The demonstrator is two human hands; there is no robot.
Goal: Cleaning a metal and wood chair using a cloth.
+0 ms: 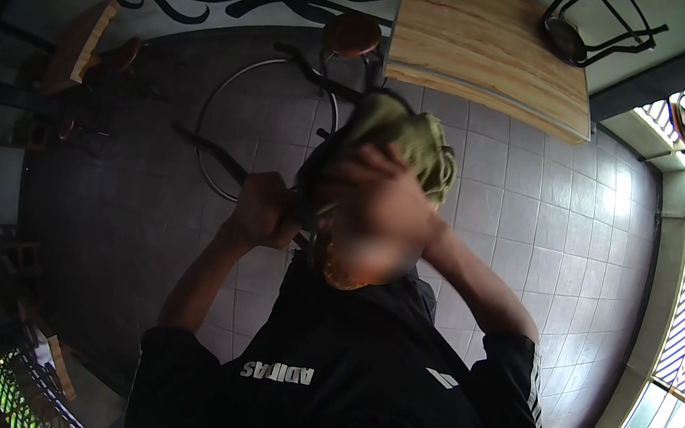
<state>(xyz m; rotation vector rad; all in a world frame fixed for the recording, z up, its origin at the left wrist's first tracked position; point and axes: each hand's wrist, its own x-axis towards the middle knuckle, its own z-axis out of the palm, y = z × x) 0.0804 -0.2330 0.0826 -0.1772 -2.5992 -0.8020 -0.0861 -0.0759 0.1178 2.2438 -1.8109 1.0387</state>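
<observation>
A stool with dark bent legs (222, 154) and a thin metal foot ring (204, 107) is held tilted in front of my body, its legs pointing away to the far left. My left hand (263, 209) is closed round a dark part of its frame. Bunched olive-green cloth (430, 143) lies over the stool's far right part. My right hand (385, 198), blurred by motion, presses on the cloth with its fingers bent over it. Below that hand shows an orange-brown rounded edge (339, 278), perhaps the seat. The hands and cloth hide much of the stool.
A wooden table (486, 40) stands at the far wall, with a brown-seated stool (352, 36) beside it and an upturned black-framed stool (567, 39) on it. Another table (81, 52) is at the left. Grey floor tiles (531, 212) run to windows on the right.
</observation>
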